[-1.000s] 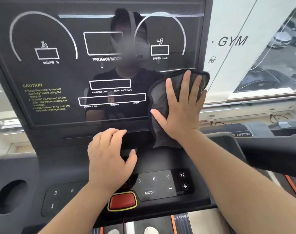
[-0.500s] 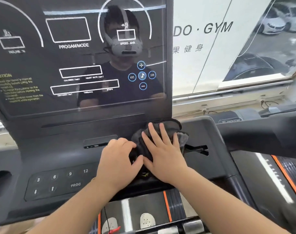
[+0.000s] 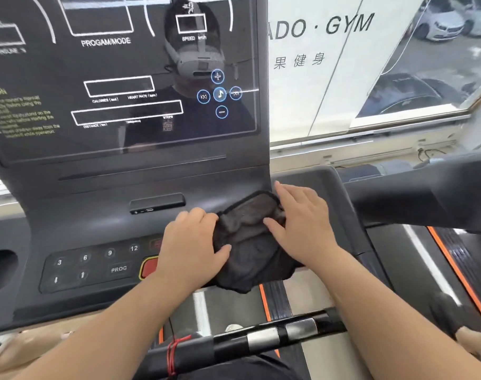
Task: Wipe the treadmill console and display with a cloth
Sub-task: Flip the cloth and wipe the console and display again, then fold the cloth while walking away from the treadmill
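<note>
The cloth [image 3: 247,242] has dropped from the display [image 3: 124,78] to the console [image 3: 96,223], both hands [image 3: 190,242] [image 3: 302,223] flat, released, pressing it; display wiping looks finished.

I am reading the display [image 3: 124,78] in front of me: it is showing "PROGAM/MODE" under a large box, "SPEED km/h" under a smaller box, and a blurred "INCLINE" at the far left. Lower boxes are carrying small labels, "CALORIES", "HEART RATE", "DISTANCE" and "STEPS". Yellow caution text at the left edge is staying too blurred for me to read. Blue circles are showing +, −, a music note and skip symbols. On the keypad [image 3: 88,266] I am seeing 3, 6, 9, 12, "PROG" and arrow keys. The window sign [image 3: 324,39] is showing "ADO · GYM" above the Chinese characters 果健身.
</note>
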The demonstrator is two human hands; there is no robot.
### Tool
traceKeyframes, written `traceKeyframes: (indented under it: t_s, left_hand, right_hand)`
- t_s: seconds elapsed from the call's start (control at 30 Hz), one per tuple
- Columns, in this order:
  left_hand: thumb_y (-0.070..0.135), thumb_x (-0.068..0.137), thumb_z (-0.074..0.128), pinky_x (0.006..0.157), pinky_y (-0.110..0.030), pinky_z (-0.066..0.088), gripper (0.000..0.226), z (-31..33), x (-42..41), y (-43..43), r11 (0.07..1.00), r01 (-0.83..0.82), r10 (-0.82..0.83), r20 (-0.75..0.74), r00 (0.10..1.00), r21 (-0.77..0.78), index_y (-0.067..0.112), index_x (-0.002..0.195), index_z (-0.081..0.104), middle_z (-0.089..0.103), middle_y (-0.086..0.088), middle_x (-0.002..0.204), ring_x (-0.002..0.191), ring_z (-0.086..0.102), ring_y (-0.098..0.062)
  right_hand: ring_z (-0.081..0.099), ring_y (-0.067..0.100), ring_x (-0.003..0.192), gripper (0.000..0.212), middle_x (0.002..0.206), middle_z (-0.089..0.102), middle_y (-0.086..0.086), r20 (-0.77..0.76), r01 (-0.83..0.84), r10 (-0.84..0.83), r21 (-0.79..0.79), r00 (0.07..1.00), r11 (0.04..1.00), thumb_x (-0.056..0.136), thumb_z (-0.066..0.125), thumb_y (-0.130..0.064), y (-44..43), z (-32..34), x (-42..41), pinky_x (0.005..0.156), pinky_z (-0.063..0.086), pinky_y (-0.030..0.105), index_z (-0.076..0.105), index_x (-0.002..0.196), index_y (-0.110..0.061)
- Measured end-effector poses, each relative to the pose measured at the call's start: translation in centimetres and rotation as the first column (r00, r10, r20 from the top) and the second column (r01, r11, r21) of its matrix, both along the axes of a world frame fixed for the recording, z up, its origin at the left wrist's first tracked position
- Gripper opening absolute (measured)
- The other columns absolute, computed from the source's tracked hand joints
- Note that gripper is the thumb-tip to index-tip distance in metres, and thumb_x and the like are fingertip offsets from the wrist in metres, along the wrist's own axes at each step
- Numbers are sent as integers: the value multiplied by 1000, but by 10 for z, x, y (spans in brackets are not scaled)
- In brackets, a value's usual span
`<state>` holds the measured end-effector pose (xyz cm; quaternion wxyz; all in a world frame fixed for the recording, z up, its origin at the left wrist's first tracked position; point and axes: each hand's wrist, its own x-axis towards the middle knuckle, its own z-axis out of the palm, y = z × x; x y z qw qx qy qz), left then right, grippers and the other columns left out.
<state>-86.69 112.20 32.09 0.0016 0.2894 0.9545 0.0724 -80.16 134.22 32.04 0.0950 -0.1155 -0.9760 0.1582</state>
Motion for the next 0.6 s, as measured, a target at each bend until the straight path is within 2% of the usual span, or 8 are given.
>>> traceKeyframes:
  t_s: [0.07, 0.1, 0.2, 0.27, 0.33, 0.4, 0.5, 0.6]
  left_hand:
    - [65, 67, 58, 67, -39, 51, 61, -1, -3, 0, 999, -11, 11, 3, 1000, -32, 18, 105, 66, 60, -1, 93, 82, 57, -28]
    - [65, 66, 60, 68, -39, 51, 63, -2, -5, -1, 999, -12, 12, 8, 1000, -34, 17, 107, 65, 59, -3, 94, 83, 57, -29]
    - [62, 68, 72, 73, -41, 51, 59, -2, -9, -1, 1000, -4, 5, 35, 999, -25, 17, 106, 66, 59, -4, 95, 88, 58, -31]
    - [60, 70, 74, 78, -41, 50, 56, -2, -12, -2, 1000, -6, 5, 73, 997, 7, 18, 108, 66, 59, -3, 99, 94, 56, -30]
    - [59, 71, 75, 81, -41, 49, 57, 0, -16, -3, 997, -6, -2, 111, 994, 72, 19, 110, 65, 57, -3, 103, 98, 54, -30]
    - [59, 72, 75, 85, -41, 48, 60, 3, -20, -4, 987, 6, -29, 146, 989, 158, 21, 116, 63, 56, -3, 108, 101, 53, -30]
    - [61, 75, 73, 93, -41, 46, 69, 6, -28, -8, 972, 72, -116, 193, 974, 222, 22, 131, 59, 59, -3, 119, 108, 52, -31]
    - [71, 72, 62, 95, -40, 46, 68, 8, -30, -7, 948, 232, -278, 210, 937, 220, 27, 124, 67, 64, -1, 113, 106, 56, -29]
  right_hand:
    - [48, 34, 132, 69, 139, 60, 3, 154, 17, -17, -2, 988, 1000, 92, 69, -48, 3, -2, -5, 105, 40, 50, 51, 150, -14]
    - [47, 34, 131, 65, 137, 61, 3, 177, 14, -13, -3, 984, 1000, 92, 70, -48, 2, -3, -7, 104, 38, 49, 55, 147, -17]
    - [50, 32, 122, 32, 121, 63, -1, 97, 30, -30, -4, 995, 1000, 90, 74, -39, -8, -7, -11, 95, 36, 44, 73, 117, -22]
    - [52, 31, 118, 16, 115, 64, -2, 46, 40, -39, -22, 998, 999, 90, 75, -30, -14, -8, -11, 92, 35, 42, 74, 103, -21]
    - [55, 30, 118, 11, 111, 67, -2, -21, 21, -23, -74, 1000, 997, 92, 72, -24, -20, -4, -7, 93, 34, 38, 69, 100, -17]
    - [60, 24, 106, 7, 99, 68, -3, -85, 7, -21, -169, 996, 986, 97, 63, -20, -27, 9, 3, 92, 38, 31, 63, 100, -14]
    - [55, -1, 75, 4, 78, 57, -18, -82, 96, -122, -268, 989, 959, 104, 57, -21, -42, 37, 25, 69, 38, 13, 54, 104, -18]
    - [56, -5, 71, 5, 74, 57, -22, -117, 186, -231, -308, 966, 933, 103, 59, -22, -62, 61, 52, 65, 36, 8, 56, 106, -20]
